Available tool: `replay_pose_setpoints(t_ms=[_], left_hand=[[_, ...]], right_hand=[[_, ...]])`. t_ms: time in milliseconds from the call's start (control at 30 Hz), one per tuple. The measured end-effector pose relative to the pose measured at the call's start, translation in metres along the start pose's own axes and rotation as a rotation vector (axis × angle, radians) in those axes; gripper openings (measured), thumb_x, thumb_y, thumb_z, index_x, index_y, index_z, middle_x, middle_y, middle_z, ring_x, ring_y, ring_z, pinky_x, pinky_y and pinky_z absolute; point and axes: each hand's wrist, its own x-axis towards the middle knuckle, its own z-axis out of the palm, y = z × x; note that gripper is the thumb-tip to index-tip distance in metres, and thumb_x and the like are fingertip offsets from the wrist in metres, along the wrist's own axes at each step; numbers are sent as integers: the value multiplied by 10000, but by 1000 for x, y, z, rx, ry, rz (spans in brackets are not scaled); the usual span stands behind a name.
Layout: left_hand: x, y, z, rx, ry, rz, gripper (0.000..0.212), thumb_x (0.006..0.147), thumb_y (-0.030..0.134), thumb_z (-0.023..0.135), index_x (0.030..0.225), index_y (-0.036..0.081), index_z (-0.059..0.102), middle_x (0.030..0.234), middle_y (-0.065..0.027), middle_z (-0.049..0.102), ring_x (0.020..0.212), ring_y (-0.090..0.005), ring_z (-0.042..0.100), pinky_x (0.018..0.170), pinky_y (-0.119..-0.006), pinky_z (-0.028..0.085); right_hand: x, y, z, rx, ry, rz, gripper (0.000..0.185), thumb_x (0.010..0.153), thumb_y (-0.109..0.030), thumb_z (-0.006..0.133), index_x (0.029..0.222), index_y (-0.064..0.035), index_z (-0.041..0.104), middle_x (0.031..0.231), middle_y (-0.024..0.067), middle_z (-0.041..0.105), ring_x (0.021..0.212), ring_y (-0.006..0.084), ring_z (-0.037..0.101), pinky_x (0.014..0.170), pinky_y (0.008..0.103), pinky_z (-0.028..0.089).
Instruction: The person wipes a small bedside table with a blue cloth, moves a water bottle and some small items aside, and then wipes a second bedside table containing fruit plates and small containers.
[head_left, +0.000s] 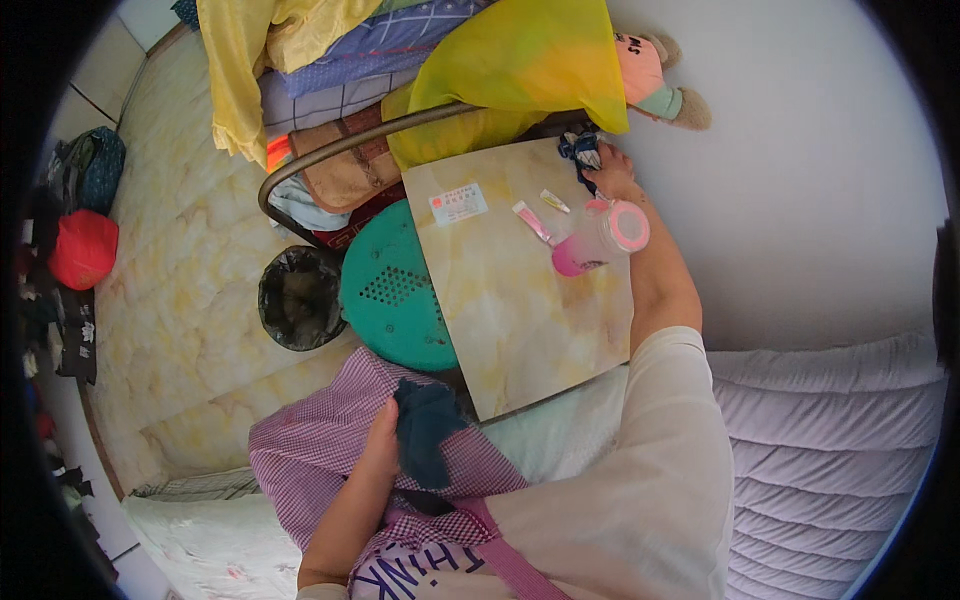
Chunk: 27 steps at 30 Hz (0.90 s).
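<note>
My left hand (385, 439) holds a dark teal cloth (426, 431) over the lap, on a pink checked apron (315, 431). My right arm reaches across to the far right corner of a marble-patterned tabletop (517, 330), where my right hand (611, 171) grips a crumpled dark blue patterned cloth (579, 154). Near that forearm stands a frosted bottle with a pink base and pink lid (596, 244). Two small tubes, one pink and white (532, 223) and one yellow and white (554, 200), lie left of the bottle. A printed card (458, 204) lies farther left.
A green plastic stool (390, 285) sits partly under the tabletop's left edge, beside a black-lined bin (300, 300). Behind are a curved metal rail (360, 133), folded bedding (345, 60), yellow sheer fabric (517, 67) and a plush toy (645, 75). A white wall (795, 187) borders the right.
</note>
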Motion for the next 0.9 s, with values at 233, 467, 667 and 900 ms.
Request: replay_pose_setpoints(t_ms=[233, 467, 667, 900], left_hand=[[4, 4, 1, -43, 5, -34, 625, 886, 496, 453, 1233, -24, 458, 1168, -161, 558, 1017, -264, 573, 860, -355, 480], [7, 0, -5, -71, 18, 7, 571, 892, 452, 477, 1225, -12, 467, 1136, -149, 578, 976, -247, 592, 811, -358, 508], [7, -2, -8, -97, -86, 29, 552, 902, 436, 473, 1221, -14, 468, 1142, -139, 575, 970, -223, 595, 784, -335, 519], [3, -2, -15, -83, -177, 41, 541, 910, 429, 463, 1217, -17, 471, 1134, -128, 581, 966, -205, 593, 806, -319, 508]], right_hand=[[17, 15, 14, -147, 181, -287, 679, 762, -393, 637, 1292, -51, 388, 1270, 176, 458, 1183, 374, 391, 991, 423, 327], [-53, 59, 28, -96, 335, -319, 557, 768, -301, 635, 1189, 21, 463, 1184, 215, 516, 1123, 375, 445, 944, 430, 342], [-180, 62, 31, -42, 278, -179, 612, 736, -194, 639, 1235, 42, 374, 1232, 252, 430, 1118, 419, 397, 964, 455, 319], [-339, -18, 44, -9, 286, -183, 707, 648, -160, 681, 1227, 73, 348, 1236, 292, 389, 1116, 442, 382, 967, 487, 308]])
